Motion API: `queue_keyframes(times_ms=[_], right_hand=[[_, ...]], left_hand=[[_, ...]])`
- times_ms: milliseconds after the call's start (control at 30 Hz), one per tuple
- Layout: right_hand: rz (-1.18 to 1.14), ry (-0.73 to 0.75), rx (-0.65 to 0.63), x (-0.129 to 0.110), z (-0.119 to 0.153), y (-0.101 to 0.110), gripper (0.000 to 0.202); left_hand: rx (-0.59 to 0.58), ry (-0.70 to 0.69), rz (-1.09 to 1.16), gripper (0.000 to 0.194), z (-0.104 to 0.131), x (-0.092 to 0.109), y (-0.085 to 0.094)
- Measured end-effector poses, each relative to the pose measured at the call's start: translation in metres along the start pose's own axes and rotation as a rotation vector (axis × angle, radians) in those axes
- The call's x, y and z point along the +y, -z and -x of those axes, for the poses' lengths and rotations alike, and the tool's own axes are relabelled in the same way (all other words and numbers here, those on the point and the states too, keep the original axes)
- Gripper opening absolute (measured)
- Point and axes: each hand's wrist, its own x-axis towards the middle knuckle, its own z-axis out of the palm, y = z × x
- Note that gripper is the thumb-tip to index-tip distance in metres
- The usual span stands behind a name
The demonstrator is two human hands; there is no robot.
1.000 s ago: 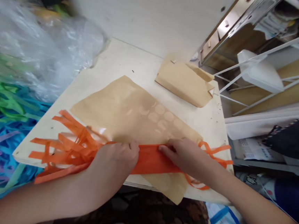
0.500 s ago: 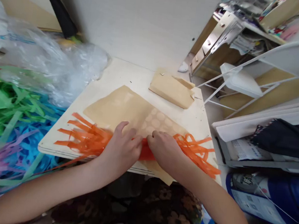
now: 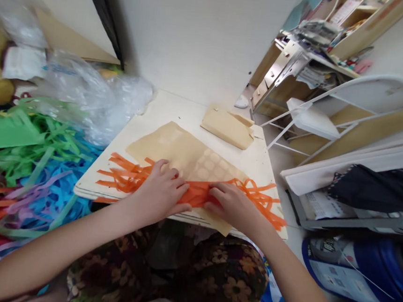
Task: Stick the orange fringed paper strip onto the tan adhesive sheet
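Fingers (image 3: 171,179) of the left hand (image 3: 160,194) lie spread and flat, pressing the middle band of the orange fringed paper (image 3: 194,193). Fingers (image 3: 215,190) of the right hand (image 3: 234,206) press close together on the same band, just beside the left; no clear pinch visible. Paper lying at the near edge of the surface (image 3: 176,116), partly on a tan sheet (image 3: 183,152).

Likely trouble, judging from this: thin strips tearing under a hard sideways push; the band unrolling with loosened pressure; fringe ends (image 3: 121,177) tangling; the tan sheet, overhanging the near edge, sliding off and dragging the paper along.

Count: two hands, one orange fringed paper, one tan sheet beneath, one folded tan packet (image 3: 226,127) well apart toward the wall, one crumpled clear plastic bag (image 3: 96,97), one mixed heap of green, blue and purple strips (image 3: 28,154) off to the left.
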Motion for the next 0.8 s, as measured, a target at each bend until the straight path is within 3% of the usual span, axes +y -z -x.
queue_keyframes(times_ms=[100,267,600,800], right_hand=[[0.061,0.056,0.009,0.000,0.003,-0.001,0.023],[0.186,0.125,0.078,0.000,0.003,-0.002,0.014],[0.238,0.123,0.178,-0.004,0.008,-0.007,0.016],[0.323,0.187,0.239,-0.001,0.008,-0.013,0.013]], left_hand=[[-0.027,-0.018,-0.041,0.035,0.001,0.005,0.004],[-0.054,-0.014,-0.058,0.015,-0.002,0.011,0.007],[0.123,-0.067,-0.173,0.017,-0.004,0.014,-0.007],[0.102,-0.147,-0.217,0.021,0.001,0.011,-0.006]])
